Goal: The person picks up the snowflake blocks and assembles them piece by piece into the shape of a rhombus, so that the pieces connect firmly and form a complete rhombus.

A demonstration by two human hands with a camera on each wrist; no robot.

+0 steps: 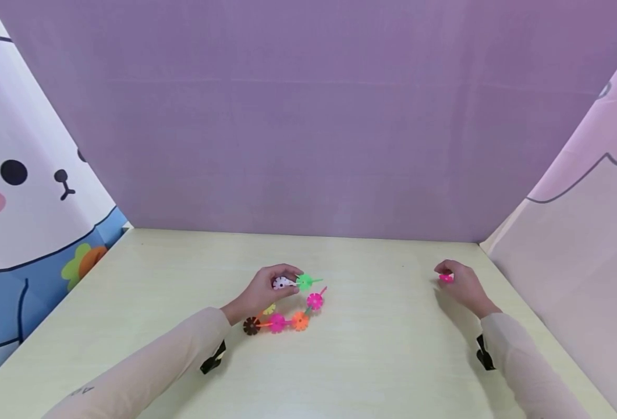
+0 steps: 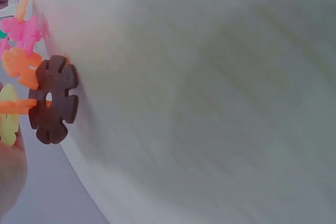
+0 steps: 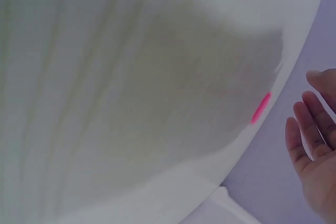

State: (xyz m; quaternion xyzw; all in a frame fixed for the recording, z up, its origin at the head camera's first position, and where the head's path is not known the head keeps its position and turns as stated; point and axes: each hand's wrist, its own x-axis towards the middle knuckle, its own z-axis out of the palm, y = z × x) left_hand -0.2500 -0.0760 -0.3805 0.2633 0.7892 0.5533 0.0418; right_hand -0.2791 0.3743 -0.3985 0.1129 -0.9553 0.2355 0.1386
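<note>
My left hand (image 1: 261, 291) pinches a white notched snowflake disc (image 1: 281, 283) between thumb and fingers. It belongs to a curved chain of interlocking plastic discs, with a green disc (image 1: 304, 283) at the fingertips. Pink, orange and yellow discs and a dark brown disc (image 2: 54, 99) continue the chain below the hand. Over on the right, my right hand (image 1: 463, 283) hovers above a loose pink disc (image 1: 446, 278). The right wrist view shows that pink disc (image 3: 261, 108) lying flat on the table, apart from the loosely bent fingers.
The pale wooden table (image 1: 371, 361) runs back to a purple panel (image 1: 308, 116). A cartoon-printed panel (image 1: 31, 134) stands on the left, and a pink and cream one (image 1: 575, 250) on the right. Dark straps (image 1: 213, 358) hang at both wrists.
</note>
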